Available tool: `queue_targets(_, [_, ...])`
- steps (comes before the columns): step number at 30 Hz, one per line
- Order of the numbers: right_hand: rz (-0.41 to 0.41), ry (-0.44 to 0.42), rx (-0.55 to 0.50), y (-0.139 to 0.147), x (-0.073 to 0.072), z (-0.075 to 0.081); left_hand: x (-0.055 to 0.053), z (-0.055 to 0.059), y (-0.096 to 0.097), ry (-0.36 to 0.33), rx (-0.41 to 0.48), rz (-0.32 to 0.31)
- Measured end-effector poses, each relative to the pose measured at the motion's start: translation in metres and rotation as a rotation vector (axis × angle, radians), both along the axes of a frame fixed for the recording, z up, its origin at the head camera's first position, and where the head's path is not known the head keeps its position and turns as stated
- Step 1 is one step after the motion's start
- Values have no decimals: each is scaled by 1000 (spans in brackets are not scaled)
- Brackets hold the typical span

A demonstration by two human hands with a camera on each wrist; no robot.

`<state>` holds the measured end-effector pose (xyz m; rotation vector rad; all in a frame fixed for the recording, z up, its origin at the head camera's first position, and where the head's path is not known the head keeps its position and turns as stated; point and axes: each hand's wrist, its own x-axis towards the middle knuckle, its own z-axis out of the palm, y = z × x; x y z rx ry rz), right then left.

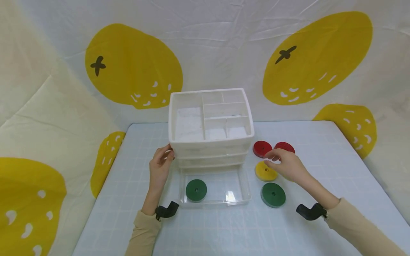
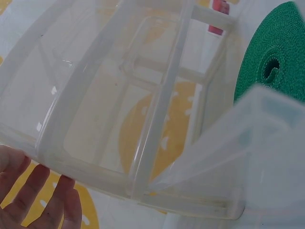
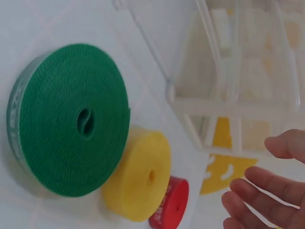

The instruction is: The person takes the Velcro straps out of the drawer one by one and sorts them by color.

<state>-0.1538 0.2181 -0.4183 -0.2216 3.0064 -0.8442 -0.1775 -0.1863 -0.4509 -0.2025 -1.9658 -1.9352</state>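
A white drawer unit (image 1: 211, 145) with a divided top tray stands in the middle. Its bottom drawer (image 1: 221, 185), clear plastic, is pulled out and holds a green rolled strap (image 1: 196, 190) at its left. My left hand (image 1: 160, 167) rests its fingertips on the unit's left side. To the right, my right hand (image 1: 288, 166) hovers over the rolls, fingers loosely bent and nothing between them. Around it lie a yellow roll (image 1: 265, 172), two red rolls (image 1: 261, 149) and another green roll (image 1: 273, 195). A sliver of yellow shows under this hand.
The light checked tabletop (image 1: 224, 234) carries everything. Behind it hangs a pale cloth (image 1: 221, 49) with yellow fruit prints, close to the back of the unit. A black wrist camera mount (image 1: 167, 210) sits on the left wrist, another (image 1: 310, 212) on the right.
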Motion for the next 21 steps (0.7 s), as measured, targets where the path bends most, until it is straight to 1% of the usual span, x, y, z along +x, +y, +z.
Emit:
queue_targets(4, [53, 20, 19, -20, 9, 6, 0, -1, -1, 9, -3, -2])
queue_targets(8, [112, 8, 30, -40, 16, 10, -1, -3, -2, 18, 0, -5])
queue_targets(10, [146, -2, 33, -51, 19, 11, -1, -2, -1, 8, 4, -5])
queue_targets(12, [186, 3, 39, -61, 21, 10, 2, 4, 0, 5, 3, -7])
queue_targets(13, [208, 7, 40, -67, 21, 9, 2, 4, 0, 9, 2, -9])
queue_targets(17, [316, 43, 62, -88, 22, 7, 10, 17, 3, 6, 0, -13])
queue_targets(19, [375, 53, 85, -98, 22, 7, 11, 18, 4, 4, 1, -14])
queue_targets(20, [405, 60, 99, -103, 22, 7, 13, 22, 5, -2, 2, -13])
queue_targets(21, [439, 65, 112, -107, 21, 7, 13, 23, 5, -2, -1, -12])
